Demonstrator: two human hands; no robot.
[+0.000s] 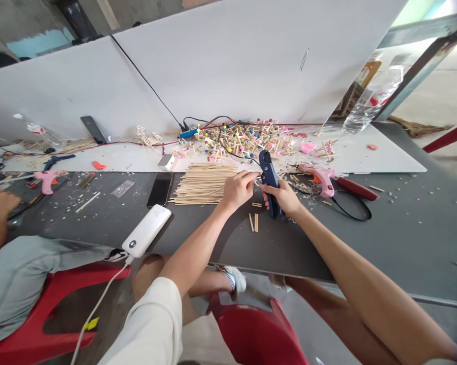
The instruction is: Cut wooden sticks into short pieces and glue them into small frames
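Blue tool (268,175), inside the tabletop's (407,223) front edge: right hand (286,196) grips it; left hand's (236,190) pinch I cannot confirm. Likely cutting; alignment next.

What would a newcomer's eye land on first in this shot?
Probably the colourful heap of sticks and small balls across the white strip at the back. Just in front lies a neat layer of long pale sticks, with the left hand at its right end. The right hand grips a dark blue hand tool, left of a pink glue gun.
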